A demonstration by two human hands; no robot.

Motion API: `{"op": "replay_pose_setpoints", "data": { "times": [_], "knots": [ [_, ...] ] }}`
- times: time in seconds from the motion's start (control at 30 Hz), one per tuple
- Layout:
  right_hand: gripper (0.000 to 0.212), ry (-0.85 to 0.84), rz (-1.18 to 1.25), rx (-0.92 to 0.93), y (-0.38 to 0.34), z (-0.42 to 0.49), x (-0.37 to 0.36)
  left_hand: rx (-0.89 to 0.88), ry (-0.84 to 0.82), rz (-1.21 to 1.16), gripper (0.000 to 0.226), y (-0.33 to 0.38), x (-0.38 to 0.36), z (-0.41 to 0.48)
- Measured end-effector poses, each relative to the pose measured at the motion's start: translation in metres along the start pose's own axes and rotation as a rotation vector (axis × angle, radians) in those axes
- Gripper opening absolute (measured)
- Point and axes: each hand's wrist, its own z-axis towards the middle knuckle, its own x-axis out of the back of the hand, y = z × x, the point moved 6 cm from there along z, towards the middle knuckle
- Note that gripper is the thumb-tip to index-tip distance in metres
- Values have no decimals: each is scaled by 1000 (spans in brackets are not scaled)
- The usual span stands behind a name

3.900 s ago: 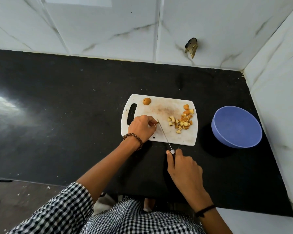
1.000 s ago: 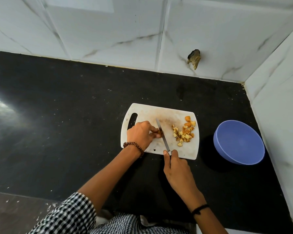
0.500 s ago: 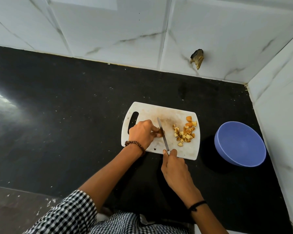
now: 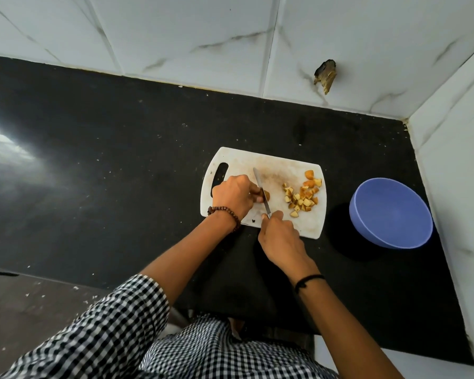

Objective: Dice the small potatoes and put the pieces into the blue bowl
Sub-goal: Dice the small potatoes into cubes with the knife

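Note:
A white cutting board lies on the black counter. My left hand pinches a small brown potato on the board, mostly hidden under the fingers. My right hand grips the handle of a knife, whose blade lies across the potato and points away from me. A pile of diced potato pieces sits on the board's right half. The blue bowl stands to the right of the board, with nothing visible inside.
The black counter stretches far to the left. White marble-look tiled walls close the back and the right side, right behind the bowl. A broken hole marks the back wall.
The whole potato at the board's top left is gone from there; my left hand now holds a potato under the blade. My right hand has slid forward toward the board with the knife.

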Motion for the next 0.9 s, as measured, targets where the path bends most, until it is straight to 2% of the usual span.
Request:
{"op": "replay_pose_setpoints", "data": {
  "times": [0.53,0.77,0.9],
  "knots": [
    [29,-60,-17,-1,38,-48,-13,-23,34,76,17,7,5,-6],
    [33,-88,-35,-12,56,-64,-3,-91,23,134,29,7,-6,-7],
    [36,-91,-5,-20,66,-64,-3,-94,31,148,23,3,-5,-10]
  ]
}}
